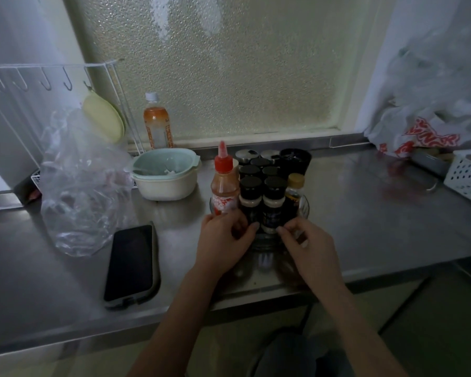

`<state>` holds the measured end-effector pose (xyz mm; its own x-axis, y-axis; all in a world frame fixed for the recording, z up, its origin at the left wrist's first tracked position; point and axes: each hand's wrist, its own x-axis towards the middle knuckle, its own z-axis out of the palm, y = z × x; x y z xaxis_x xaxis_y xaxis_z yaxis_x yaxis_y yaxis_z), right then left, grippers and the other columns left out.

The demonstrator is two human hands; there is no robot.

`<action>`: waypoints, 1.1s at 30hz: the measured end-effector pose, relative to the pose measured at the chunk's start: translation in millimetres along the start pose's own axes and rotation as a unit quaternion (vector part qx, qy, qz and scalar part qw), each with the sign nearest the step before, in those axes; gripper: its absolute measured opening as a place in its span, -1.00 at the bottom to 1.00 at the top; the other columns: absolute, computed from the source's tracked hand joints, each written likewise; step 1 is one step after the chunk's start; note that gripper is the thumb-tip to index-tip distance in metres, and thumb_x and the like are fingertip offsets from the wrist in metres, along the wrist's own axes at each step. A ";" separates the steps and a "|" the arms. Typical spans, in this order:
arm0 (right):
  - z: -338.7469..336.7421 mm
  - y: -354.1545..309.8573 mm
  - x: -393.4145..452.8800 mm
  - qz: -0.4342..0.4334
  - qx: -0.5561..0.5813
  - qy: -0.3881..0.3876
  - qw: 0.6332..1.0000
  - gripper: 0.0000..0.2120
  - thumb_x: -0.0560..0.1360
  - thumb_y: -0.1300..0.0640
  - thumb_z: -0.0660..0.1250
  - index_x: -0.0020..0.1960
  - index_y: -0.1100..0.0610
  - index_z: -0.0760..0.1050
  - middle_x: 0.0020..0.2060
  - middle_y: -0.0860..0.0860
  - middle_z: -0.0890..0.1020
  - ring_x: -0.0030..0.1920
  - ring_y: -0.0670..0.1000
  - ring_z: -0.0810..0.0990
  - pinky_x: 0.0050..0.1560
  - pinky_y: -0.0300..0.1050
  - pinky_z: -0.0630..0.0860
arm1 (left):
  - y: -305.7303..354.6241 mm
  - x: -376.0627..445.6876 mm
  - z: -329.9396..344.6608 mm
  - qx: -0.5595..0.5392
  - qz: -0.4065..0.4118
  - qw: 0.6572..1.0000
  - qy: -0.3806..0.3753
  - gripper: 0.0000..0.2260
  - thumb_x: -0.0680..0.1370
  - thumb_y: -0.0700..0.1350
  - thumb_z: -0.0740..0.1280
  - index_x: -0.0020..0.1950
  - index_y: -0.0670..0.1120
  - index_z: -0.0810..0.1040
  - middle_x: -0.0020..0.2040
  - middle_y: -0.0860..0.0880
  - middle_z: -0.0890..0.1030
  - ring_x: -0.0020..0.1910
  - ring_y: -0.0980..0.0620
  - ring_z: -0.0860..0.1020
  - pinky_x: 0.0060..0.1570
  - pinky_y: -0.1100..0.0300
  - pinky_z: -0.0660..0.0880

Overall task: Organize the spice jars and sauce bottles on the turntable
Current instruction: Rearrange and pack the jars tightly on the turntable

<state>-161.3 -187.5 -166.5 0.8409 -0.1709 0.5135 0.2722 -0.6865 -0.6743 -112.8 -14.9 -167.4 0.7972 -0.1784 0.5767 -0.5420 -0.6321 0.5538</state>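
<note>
A round clear turntable (pixel 306 206) stands on the steel counter, packed with several black-capped spice jars (pixel 249 198). A red-capped sauce bottle (pixel 224 183) rises at its left, and a dark bottle with a tan cap (pixel 295 190) at its right. My left hand (pixel 223 240) curls around the front left jar, fingers touching its lower part. My right hand (pixel 305 243) pinches at the base of the front right jar (pixel 273 205), by the turntable's front rim. The jars' bottoms are hidden behind my fingers.
A dark phone (pixel 132 263) lies left of my hands. A crumpled clear plastic bag (pixel 79 186), stacked bowls (pixel 165 174) and an orange drink bottle (pixel 157 123) stand at the back left. A white perforated basket (pixel 469 174) and a printed plastic bag (pixel 424 131) sit at the right.
</note>
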 end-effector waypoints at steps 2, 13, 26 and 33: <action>0.3 6.5 -3.0 -0.042 -0.017 -0.036 0.998 -0.93 0.44 0.13 0.40 -0.18 0.07 0.51 -0.31 -0.15 0.49 -0.26 -0.21 0.48 -0.25 -0.41 0.38 | -4.2 -3.1 -1.5 0.001 0.014 0.999 -0.042 -0.79 0.40 0.19 0.31 -0.31 0.10 0.45 -0.38 0.09 0.58 -0.32 0.14 0.54 -0.02 0.02 0.43; 16.8 24.0 46.1 -0.018 -0.048 -0.091 0.995 -0.94 0.44 0.25 0.34 -0.19 0.14 0.48 -0.26 0.05 0.53 -0.23 0.02 0.47 -0.22 -0.11 0.35 | -18.2 27.0 14.4 -0.008 0.006 0.998 -0.063 -0.79 0.39 0.04 0.42 -0.32 0.09 0.39 -0.39 0.09 0.51 -0.31 0.07 0.47 -0.06 -0.07 0.45; 84.1 50.9 148.0 -0.036 -0.126 -0.117 0.984 -0.92 0.52 0.21 0.17 -0.14 0.17 0.38 -0.09 0.13 0.55 -0.16 0.03 0.45 -0.20 -0.10 0.37 | -62.5 109.8 48.6 0.061 -0.080 0.995 -0.025 -0.74 0.41 0.05 0.44 -0.29 0.02 0.38 -0.34 0.08 0.49 -0.22 -0.01 0.50 0.08 0.01 0.34; 113.8 56.2 172.2 -0.040 -0.102 -0.104 0.989 -0.92 0.50 0.25 0.20 -0.07 0.16 0.46 -0.01 0.14 0.55 -0.06 0.03 0.51 -0.08 -0.09 0.46 | -92.9 133.4 49.7 0.024 -0.057 0.998 0.006 -0.72 0.35 0.01 0.49 -0.36 0.02 0.39 -0.40 0.09 0.49 -0.36 0.04 0.48 -0.16 -0.01 0.49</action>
<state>51.9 -175.0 -176.3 0.9046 0.0246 0.4255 0.2596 -0.8235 -0.5044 57.0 -17.4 -171.7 0.8496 -0.0950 0.5189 -0.4346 -0.6835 0.5864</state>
